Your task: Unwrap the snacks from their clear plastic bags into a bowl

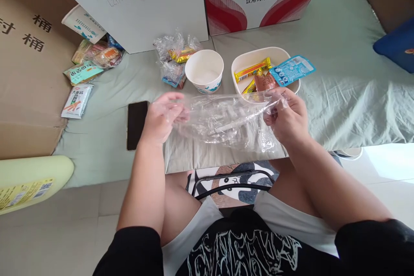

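Stretching clear plastic film point(226, 123) at the clock's centre, I clamp it between thumb and fingers of my right hand point(286, 114) at three; my left hand point(166, 114), at nine, is blurred where the film meets it, so I cannot tell whether those fingers are closed. Creases and glare obscure the film's shape. At one o'clock it veils the near rim of a white tray point(278, 55), where a blue packet point(293, 71) masks some wrapped snacks point(254, 70). A white box point(155, 4) and a red-and-white carton point(224, 13) are cut off at top. A paper tub point(205, 69) crowds me at eleven, a phone point(136, 126) sits just beside my left wrist, and the green cloth point(349, 99) drops over its front edge at six but spreads wide beyond three.
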The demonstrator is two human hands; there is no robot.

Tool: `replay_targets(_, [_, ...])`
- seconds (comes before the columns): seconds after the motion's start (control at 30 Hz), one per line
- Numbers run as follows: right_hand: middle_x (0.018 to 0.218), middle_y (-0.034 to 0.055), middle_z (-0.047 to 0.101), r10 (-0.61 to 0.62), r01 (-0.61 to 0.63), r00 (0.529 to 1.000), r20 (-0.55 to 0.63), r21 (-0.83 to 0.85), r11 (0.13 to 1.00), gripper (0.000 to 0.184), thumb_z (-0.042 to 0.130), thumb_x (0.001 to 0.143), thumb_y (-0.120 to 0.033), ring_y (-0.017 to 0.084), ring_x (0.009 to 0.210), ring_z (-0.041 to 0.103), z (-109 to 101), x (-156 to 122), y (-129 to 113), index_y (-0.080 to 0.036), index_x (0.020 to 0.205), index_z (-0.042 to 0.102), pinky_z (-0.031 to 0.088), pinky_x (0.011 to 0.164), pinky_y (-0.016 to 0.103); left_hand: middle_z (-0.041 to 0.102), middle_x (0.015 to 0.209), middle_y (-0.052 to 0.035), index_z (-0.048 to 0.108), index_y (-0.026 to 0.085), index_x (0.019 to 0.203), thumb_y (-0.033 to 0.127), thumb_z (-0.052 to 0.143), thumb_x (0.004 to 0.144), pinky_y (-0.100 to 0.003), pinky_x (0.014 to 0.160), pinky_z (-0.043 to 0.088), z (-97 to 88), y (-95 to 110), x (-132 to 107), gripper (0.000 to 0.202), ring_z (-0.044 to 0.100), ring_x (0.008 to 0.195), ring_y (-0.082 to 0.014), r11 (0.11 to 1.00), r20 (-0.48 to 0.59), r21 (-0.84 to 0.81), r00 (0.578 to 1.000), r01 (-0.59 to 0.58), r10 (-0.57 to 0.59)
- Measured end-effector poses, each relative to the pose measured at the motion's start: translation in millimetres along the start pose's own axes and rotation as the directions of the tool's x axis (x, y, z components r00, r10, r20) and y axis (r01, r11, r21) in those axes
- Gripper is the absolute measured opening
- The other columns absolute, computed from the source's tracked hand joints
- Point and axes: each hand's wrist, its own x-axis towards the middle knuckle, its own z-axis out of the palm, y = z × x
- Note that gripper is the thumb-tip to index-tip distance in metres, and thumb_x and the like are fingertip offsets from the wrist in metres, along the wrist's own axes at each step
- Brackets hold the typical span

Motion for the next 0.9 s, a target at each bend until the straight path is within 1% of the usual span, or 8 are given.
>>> replay_targets(0.07, [0.052,-0.0076,0.046,-0.001,0.0,1.0,-0.007,-0.009,1.0,0.043,0.063,0.089,-0.071,0.011,0.038,0.035,-2.6,0.8,0.8,-0.028,0.093,0.059,0.027,0.039,0.027,0.057,0.053,0.0055,0.065,0.024,0.082,0.046,0.087,0.068,-0.023,0.036,0.038,0.1,0.2,-1.9,0.034,0.051,0.039,-0.0096,1.0,-0.031,0.03,1.0,-0.006,0.007])
replay_targets(0.17, [0.057,-0.0054,0.05,0.014,-0.014,1.0,-0.019,0.017,1.0,0.038,0.065,0.088,-0.066,0.013,0.041,0.041,-7.0,2.3,2.2,-0.029,0.098,0.061,0.032,0.041,0.029,0.048,0.044,0.0098,0.065,0.027,0.084,0.051,0.086,0.069,-0.022,0.031,0.025,-0.5,1.7,-3.3,0.035,0.038,0.031,-0.008,0.992,-0.039,-0.043,0.992,-0.12,0.118])
replay_targets(0.3, [0.057,-0.0051,0.048,0.065,-0.065,0.998,0.005,0.024,0.998,0.033,0.063,0.09,-0.058,0.014,0.042,0.044,-12.6,4.4,6.4,-0.031,0.108,0.06,0.035,0.042,0.03,0.049,0.046,0.0082,0.067,0.026,0.084,0.046,0.088,0.067,-0.022,0.036,0.03,-0.6,1.6,-1.0,0.034,0.04,0.036,-0.0079,0.999,-0.047,0.02,0.998,-0.045,0.046])
replay_targets(0.4, [0.057,-0.0049,0.048,0.076,-0.076,0.997,-0.003,0.05,0.996,0.026,0.062,0.091,-0.048,0.017,0.042,0.044,-16.9,6.6,10.3,-0.033,0.111,0.057,0.037,0.044,0.032,0.048,0.051,0.0072,0.066,0.027,0.085,0.046,0.087,0.068,-0.024,0.043,0.036,-1.1,3.1,0.1,0.033,0.044,0.043,-0.0089,0.991,-0.078,-0.061,0.99,-0.123,0.118])
replay_targets(0.5, [0.059,-0.0043,0.05,0.041,-0.044,0.999,0.03,0.117,0.992,0.015,0.062,0.089,-0.042,0.017,0.044,0.046,-19.7,8.0,10.1,-0.032,0.098,0.054,0.04,0.044,0.033,0.047,0.055,0.0067,0.062,0.028,0.08,0.037,0.088,0.067,-0.022,0.044,0.036,-1.3,7.5,0.9,0.03,0.041,0.045,-0.0087,0.978,-0.079,-0.161,0.99,-0.132,0.121])
replay_targets(0.6, [0.061,-0.0038,0.052,0.055,-0.08,0.993,0.101,0.263,0.962,0.02,0.064,0.087,-0.042,0.015,0.047,0.051,-19.0,7.5,5.0,-0.029,0.082,0.049,0.043,0.045,0.031,0.046,0.057,0.0056,0.056,0.024,0.069,0.026,0.081,0.067,-0.021,0.042,0.033,0.1,11.4,3.1,0.025,0.035,0.044,-0.0072,0.955,-0.093,-0.288,0.995,-0.07,0.045])
replay_targets(0.77, [0.063,-0.002,0.051,0.037,-0.087,0.991,0.126,0.415,0.906,0.039,0.068,0.084,-0.057,0.015,0.056,0.062,-12.5,4.9,-0.5,-0.025,0.071,0.049,0.047,0.049,0.029,0.053,0.063,-0.0001,0.052,0.02,0.064,0.041,0.064,0.085,-0.021,0.048,0.046,-0.7,12.4,4.5,0.032,0.052,0.053,-0.0101,0.922,-0.135,-0.388,0.989,-0.001,-0.055])
replay_targets(0.9, [0.067,-0.0066,0.053,0.055,-0.11,0.985,0.161,0.351,0.93,0.041,0.085,0.075,-0.052,0.012,0.053,0.06,-6.0,-0.8,-4.7,-0.028,0.089,0.055,0.047,0.048,0.026,0.057,0.071,0.0018,0.057,0.021,0.072,0.031,0.081,0.069,-0.018,0.043,0.043,-5.9,12.8,0.4,0.026,0.064,0.061,-0.0119,0.949,-0.092,-0.315,0.994,0.019,-0.051])
